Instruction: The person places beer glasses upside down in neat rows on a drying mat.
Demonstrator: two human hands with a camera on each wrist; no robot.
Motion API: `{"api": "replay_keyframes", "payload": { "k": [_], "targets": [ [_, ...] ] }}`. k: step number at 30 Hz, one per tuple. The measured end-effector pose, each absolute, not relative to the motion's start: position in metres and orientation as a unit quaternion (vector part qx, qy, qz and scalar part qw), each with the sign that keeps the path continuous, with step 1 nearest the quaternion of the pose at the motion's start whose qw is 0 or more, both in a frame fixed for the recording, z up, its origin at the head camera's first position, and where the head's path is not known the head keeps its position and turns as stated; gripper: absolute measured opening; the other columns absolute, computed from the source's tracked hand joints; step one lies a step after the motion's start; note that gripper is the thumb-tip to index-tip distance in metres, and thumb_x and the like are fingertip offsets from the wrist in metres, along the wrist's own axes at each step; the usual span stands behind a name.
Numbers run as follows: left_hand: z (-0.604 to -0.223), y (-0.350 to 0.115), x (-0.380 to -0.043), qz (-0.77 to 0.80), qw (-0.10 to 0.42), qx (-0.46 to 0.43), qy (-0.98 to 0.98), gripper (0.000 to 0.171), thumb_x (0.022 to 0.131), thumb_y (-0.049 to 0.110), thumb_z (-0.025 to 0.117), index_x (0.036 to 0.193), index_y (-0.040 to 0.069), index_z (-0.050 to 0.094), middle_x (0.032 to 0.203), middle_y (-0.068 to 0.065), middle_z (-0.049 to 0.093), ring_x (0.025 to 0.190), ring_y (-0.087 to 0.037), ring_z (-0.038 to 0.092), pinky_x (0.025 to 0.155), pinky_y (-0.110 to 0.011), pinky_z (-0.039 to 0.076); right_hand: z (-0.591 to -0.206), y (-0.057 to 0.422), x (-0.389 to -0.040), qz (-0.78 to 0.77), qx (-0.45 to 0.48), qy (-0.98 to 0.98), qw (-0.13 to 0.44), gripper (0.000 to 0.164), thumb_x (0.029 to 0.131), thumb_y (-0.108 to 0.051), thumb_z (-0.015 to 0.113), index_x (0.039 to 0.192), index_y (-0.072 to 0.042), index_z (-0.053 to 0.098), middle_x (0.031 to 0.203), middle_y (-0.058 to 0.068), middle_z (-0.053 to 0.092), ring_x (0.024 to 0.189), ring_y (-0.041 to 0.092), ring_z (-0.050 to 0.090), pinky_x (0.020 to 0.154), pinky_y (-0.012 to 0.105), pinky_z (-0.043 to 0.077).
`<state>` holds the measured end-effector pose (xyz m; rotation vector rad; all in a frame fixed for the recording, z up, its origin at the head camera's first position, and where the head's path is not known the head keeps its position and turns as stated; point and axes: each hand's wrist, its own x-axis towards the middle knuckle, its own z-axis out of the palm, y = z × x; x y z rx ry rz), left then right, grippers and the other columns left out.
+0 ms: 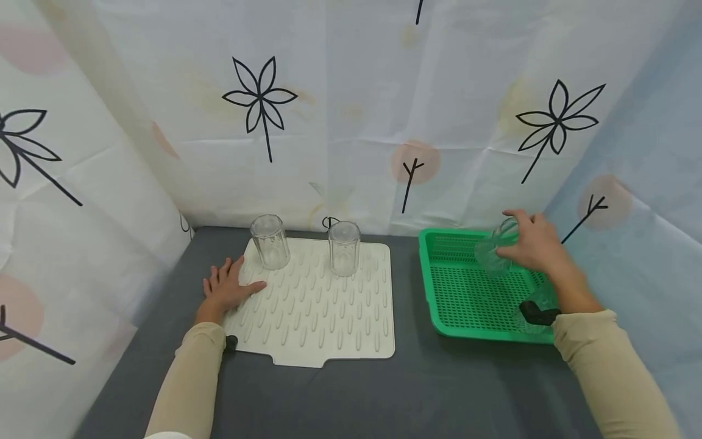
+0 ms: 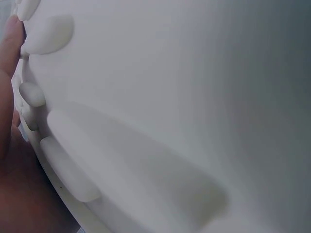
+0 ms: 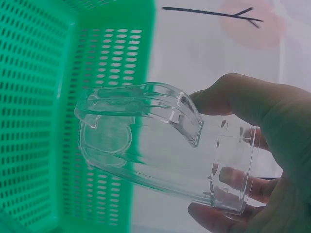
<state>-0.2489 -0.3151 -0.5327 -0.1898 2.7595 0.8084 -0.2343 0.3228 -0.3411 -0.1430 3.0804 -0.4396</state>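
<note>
My right hand (image 1: 534,244) grips a clear mug (image 3: 160,165) with a handle, thumb on one side and fingers on the other. In the head view the mug is over the back right of a green perforated basket (image 1: 425,280). At the left edge of a white ribbed draining board (image 1: 307,332), my left hand (image 1: 226,291) rests with fingers spread and thumb across the board. Two clear glasses stand near the board's back edge, one glass (image 1: 271,244) at left and another glass (image 1: 344,251) near the middle. The left wrist view shows mostly the board's ribs.
More clear glassware (image 1: 529,323) lies in the basket's right side, partly hidden by my right wrist. A dark grey table (image 1: 356,402) carries board and basket, with a gap between them. Patterned cloth (image 1: 351,110) hangs behind and at both sides.
</note>
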Motion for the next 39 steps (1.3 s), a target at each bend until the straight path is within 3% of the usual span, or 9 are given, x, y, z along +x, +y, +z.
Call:
{"api": "replay_keyframes", "payload": {
  "k": [7,18,25,27,33,39],
  "targets": [
    [-0.533,-0.314,-0.248,0.280,0.125,-0.069,0.949,0.109,0.090,0.067,0.064,0.166,0.018,0.001,0.170,-0.026,-0.012,0.153,-0.055,-0.021,0.117,-0.075,-0.018,-0.326,0.320,-0.229,-0.179,-0.059,0.982,0.010,0.073,0.092,-0.022,0.073,0.148,0.004,0.036,0.141,0.047,0.027,0.119,0.058,0.036,0.081,0.067,0.042],
    [-0.538,-0.316,-0.249,0.286,0.117,-0.070,0.949,0.110,0.090,0.068,0.063,0.166,0.018,0.002,0.170,-0.026,-0.012,0.153,-0.054,-0.023,0.117,-0.074,-0.020,-0.325,0.308,-0.223,-0.299,-0.089,0.950,0.014,0.077,0.094,-0.023,0.075,0.149,0.009,0.032,0.148,0.038,0.033,0.132,0.058,0.043,0.099,0.068,0.045],
    [-0.540,-0.317,-0.251,0.281,0.122,-0.068,0.950,0.112,0.089,0.070,0.063,0.166,0.019,0.001,0.170,-0.025,-0.013,0.153,-0.055,-0.022,0.117,-0.075,-0.018,-0.329,0.295,-0.215,-0.353,-0.093,0.931,-0.011,0.075,0.094,-0.023,0.075,0.150,0.003,0.032,0.148,0.034,0.033,0.134,0.055,0.043,0.097,0.066,0.047],
    [-0.539,-0.316,-0.251,0.280,0.123,-0.069,0.949,0.111,0.090,0.069,0.063,0.166,0.019,0.001,0.170,-0.025,-0.013,0.153,-0.055,-0.022,0.117,-0.075,-0.018,-0.331,0.293,-0.213,-0.365,-0.092,0.926,-0.018,0.075,0.094,-0.023,0.075,0.151,0.002,0.032,0.148,0.031,0.034,0.134,0.053,0.044,0.095,0.060,0.050],
    [-0.538,-0.316,-0.250,0.283,0.122,-0.069,0.949,0.110,0.090,0.068,0.063,0.166,0.019,0.000,0.170,-0.026,-0.013,0.152,-0.055,-0.024,0.116,-0.075,-0.019,-0.338,0.287,-0.211,-0.414,-0.086,0.906,-0.020,0.077,0.095,-0.026,0.074,0.154,-0.004,0.029,0.152,0.022,0.032,0.134,0.043,0.044,0.081,0.018,0.050],
    [-0.535,-0.316,-0.251,0.285,0.124,-0.070,0.948,0.109,0.091,0.067,0.063,0.166,0.019,0.001,0.170,-0.026,-0.014,0.152,-0.055,-0.024,0.116,-0.075,-0.019,-0.341,0.275,-0.212,-0.459,-0.091,0.883,-0.030,0.071,0.094,-0.021,0.076,0.151,-0.012,0.034,0.140,0.007,0.040,0.122,0.015,0.051,0.084,0.010,0.051]
  ]
}}
